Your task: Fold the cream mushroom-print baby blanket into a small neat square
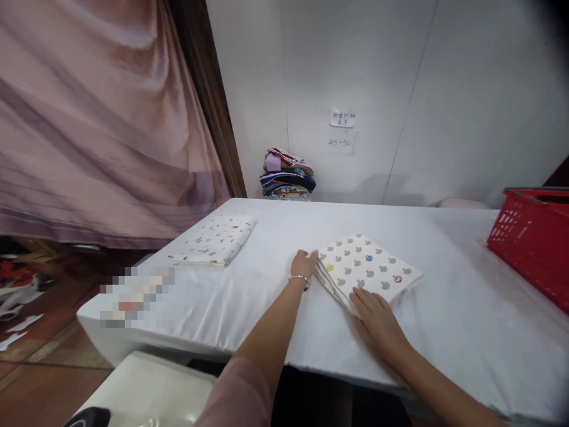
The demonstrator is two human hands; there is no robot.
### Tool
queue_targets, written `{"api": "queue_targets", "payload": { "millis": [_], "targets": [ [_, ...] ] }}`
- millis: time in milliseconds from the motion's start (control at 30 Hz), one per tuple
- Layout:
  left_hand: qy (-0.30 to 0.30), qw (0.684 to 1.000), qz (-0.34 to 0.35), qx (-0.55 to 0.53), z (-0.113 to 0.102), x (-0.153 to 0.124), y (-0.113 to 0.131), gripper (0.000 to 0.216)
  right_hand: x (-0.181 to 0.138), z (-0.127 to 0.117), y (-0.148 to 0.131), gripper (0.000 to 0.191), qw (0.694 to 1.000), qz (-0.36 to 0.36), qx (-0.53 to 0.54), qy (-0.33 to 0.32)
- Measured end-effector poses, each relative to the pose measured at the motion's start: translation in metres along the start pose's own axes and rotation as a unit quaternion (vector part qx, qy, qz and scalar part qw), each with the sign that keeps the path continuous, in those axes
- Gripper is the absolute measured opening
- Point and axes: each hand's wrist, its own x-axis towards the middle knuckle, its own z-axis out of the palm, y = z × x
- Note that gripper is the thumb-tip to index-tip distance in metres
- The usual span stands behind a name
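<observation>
A folded white cloth [355, 264] with grey mushroom-like prints and a few yellow, blue and red ones lies on the table, turned so its corners point left, right, near and far. At its left corner, my left hand [303, 267] is closed, with the fingers pinching the layered edge. My right hand [377, 323] lies across the near corner, fingers stretched out over the fabric; its thumb is mostly hidden. Another folded white cloth [217, 240], printed with small dark figures, rests at the table's left side, apart from both hands.
The table has a white cover [284, 228]. A red plastic basket [533, 243] stands at the right edge. Behind the table rises a stack of folded fabrics [288, 177] against the wall. A pink curtain [111, 118] hangs left; a cream-coloured object [146, 391] sits below the front edge.
</observation>
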Motion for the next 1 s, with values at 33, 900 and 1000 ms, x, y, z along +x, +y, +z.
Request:
{"api": "queue_targets", "payload": {
  "millis": [33,900,1000],
  "targets": [
    [-0.009,1.000,0.001,0.009,-0.001,0.005,0.003,0.040,0.001,0.000,-0.001,0.040,1.000,0.001,-0.002,0.005],
    [0.036,0.913,0.397,0.084,-0.007,-0.015,-0.017,0.042,0.018,-0.013,-0.014,0.023,0.993,0.087,0.074,-0.017],
    [-0.015,0.883,0.454,0.117,-0.007,-0.015,-0.020,0.039,0.020,-0.013,-0.019,0.021,0.993,0.097,0.073,-0.014]
  ]
}}
